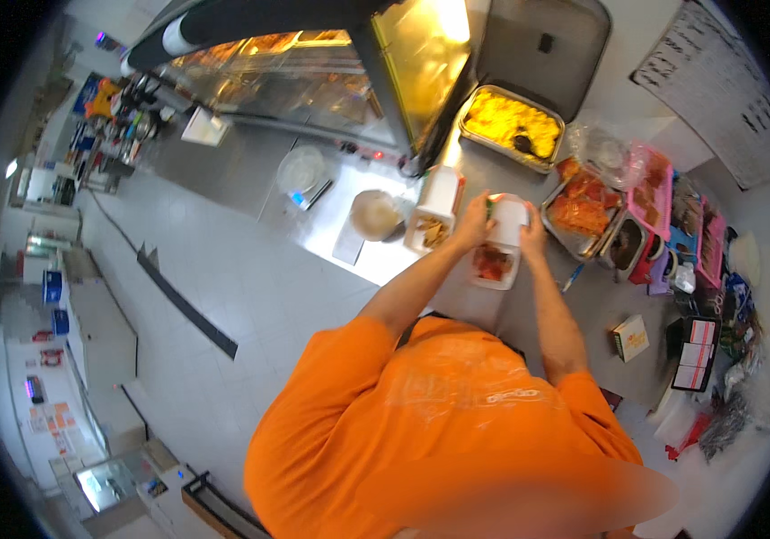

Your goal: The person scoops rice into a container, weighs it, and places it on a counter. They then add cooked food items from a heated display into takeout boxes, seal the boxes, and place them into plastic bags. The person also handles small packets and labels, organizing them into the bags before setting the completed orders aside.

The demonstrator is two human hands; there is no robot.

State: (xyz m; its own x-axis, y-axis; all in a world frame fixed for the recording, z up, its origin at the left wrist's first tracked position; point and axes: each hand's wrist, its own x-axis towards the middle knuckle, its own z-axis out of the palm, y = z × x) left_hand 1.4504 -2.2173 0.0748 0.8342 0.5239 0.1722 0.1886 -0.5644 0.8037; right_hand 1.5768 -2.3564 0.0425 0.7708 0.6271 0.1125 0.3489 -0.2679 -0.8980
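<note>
A white paperboard food carton (510,221) lies open on the steel counter, its raised lid between my two hands. Reddish-brown food (493,263) fills its lower part. My left hand (476,219) grips the lid's left edge, and my right hand (532,232) grips its right edge. Just left of them stands a second open carton (440,192), with golden fried pieces (433,231) inside. To the right of my right hand sits a metal tray of orange-red food (584,205).
A foil-lined pan of yellow food (510,121) stands behind, near a lit glass display warmer (290,87). A bowl (375,215) and a digital scale (311,195) are to the left. Pink baskets (651,188) and a small printed box (630,337) are on the right.
</note>
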